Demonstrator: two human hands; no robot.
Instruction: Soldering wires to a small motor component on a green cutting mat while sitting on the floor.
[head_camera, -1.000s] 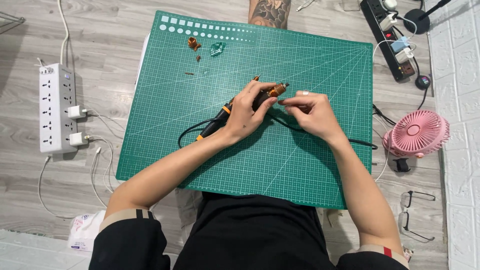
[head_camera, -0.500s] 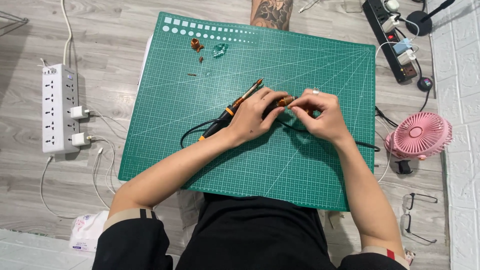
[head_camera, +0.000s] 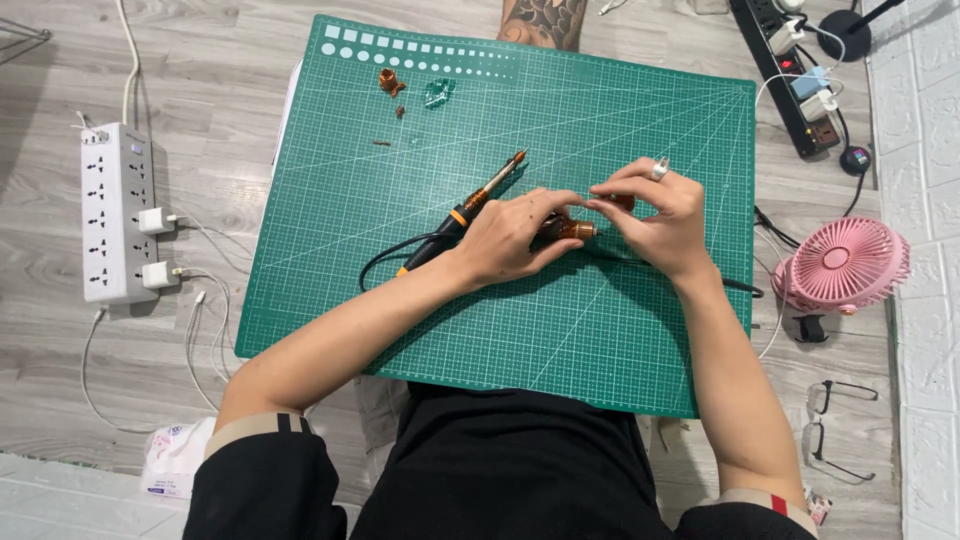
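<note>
- My left hand (head_camera: 515, 235) rests near the middle of the green cutting mat (head_camera: 620, 340), fingers curled around a small copper-coloured part (head_camera: 575, 231) whose end pokes out toward my right.
- My right hand (head_camera: 655, 205) is just beside it, thumb and forefinger pinched together on something at the tips; I cannot tell what it is.
- A soldering iron (head_camera: 480, 200) with a black and orange handle lies on the mat under my left hand, tip pointing toward the mat's far edge.
- Small copper bits (head_camera: 388, 82) sit near the mat's far left corner.
- A white power strip (head_camera: 118, 212) lies left of the mat, a pink fan (head_camera: 845, 265) right of it.
</note>
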